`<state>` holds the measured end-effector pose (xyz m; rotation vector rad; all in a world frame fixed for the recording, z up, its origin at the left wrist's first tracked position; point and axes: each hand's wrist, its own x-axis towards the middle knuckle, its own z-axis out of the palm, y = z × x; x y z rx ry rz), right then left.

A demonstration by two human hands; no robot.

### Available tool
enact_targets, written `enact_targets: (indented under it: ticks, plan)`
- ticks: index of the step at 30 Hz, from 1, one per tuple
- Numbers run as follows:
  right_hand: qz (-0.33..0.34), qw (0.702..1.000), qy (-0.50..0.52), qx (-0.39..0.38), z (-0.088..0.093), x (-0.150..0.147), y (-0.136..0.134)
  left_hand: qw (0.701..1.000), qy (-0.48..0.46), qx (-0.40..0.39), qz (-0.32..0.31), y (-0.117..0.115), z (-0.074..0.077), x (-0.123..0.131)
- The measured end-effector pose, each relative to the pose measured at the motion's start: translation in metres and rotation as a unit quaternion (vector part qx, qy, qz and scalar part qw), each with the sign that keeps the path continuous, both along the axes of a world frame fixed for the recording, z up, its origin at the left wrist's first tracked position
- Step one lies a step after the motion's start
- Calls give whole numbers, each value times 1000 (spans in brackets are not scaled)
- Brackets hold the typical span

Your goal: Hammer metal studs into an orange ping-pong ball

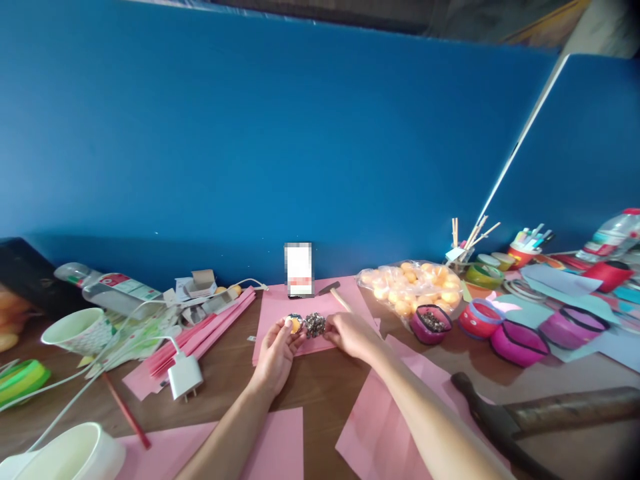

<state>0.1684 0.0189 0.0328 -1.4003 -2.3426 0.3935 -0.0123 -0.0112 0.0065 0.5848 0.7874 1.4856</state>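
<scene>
Holding an orange ball (pixel 295 325) in the left hand (pixel 277 352), grip closed, and a glittery ball (pixel 315 325) in the right hand (pixel 353 335), grip closed, balls touching, over a pink sheet (pixel 280 305) on the tabletop (pixel 320 387). Crowding the right: bag of orange balls (pixel 410 283), magenta bead cup (pixel 430 325), hammer (pixel 525 413).

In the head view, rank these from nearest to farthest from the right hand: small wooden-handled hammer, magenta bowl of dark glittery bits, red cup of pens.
From the right hand, touching a glittery ball:
1. Small wooden-handled hammer, just behind it.
2. Magenta bowl of dark glittery bits, to its right.
3. Red cup of pens, far back right.
</scene>
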Motion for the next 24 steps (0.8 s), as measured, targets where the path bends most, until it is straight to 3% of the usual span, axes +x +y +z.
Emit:
enact_targets:
  ticks: [11,24]
  plan:
    - [-80,990,95,74,-30,-9,16,1000,-1,-7,5,0,-1,0]
    - [-67,995,15,73,-25,-11,10,999,26,2,-21,-3,-1,0]
